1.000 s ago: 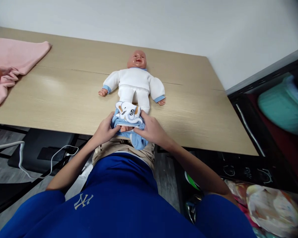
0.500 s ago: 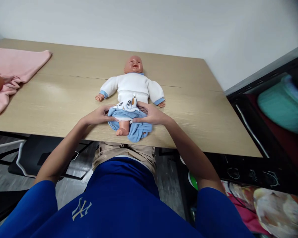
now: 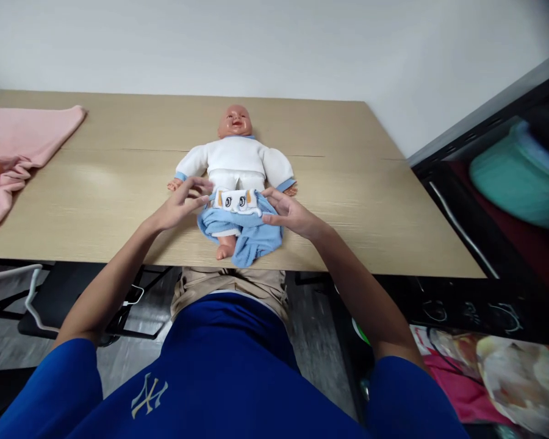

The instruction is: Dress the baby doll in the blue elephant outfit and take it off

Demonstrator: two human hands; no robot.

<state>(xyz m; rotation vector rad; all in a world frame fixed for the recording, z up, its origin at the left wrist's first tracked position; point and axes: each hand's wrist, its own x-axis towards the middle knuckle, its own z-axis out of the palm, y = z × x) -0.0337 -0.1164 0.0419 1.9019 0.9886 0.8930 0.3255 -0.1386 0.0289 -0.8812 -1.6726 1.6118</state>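
A baby doll [image 3: 234, 152] in a white long-sleeved top with blue cuffs lies face up, feet toward me. Light blue doll pants [image 3: 258, 235] are bunched around its lower body, with a white waist panel carrying embroidered eyes. One bare foot [image 3: 226, 247] pokes out of a leg opening; the other foot is hidden by the cloth. My left hand [image 3: 183, 204] is open, fingers apart, close beside the waistband's left end. At the other side, my right hand [image 3: 295, 214] has its thumb on the front of the pants and its fingers at the waistband, with cloth between them.
Pink cloth [image 3: 32, 137] with part of another doll lies at the left of the wooden table [image 3: 361, 201]. A dark shelf with a teal container [image 3: 519, 174] stands on the right. Below the table's front edge is a black chair [image 3: 68, 299].
Both hands have moved up from the leg opening toward the waist. The left hand has let go of the pants. The waist panel now lies flatter, and less of the bare leg shows.
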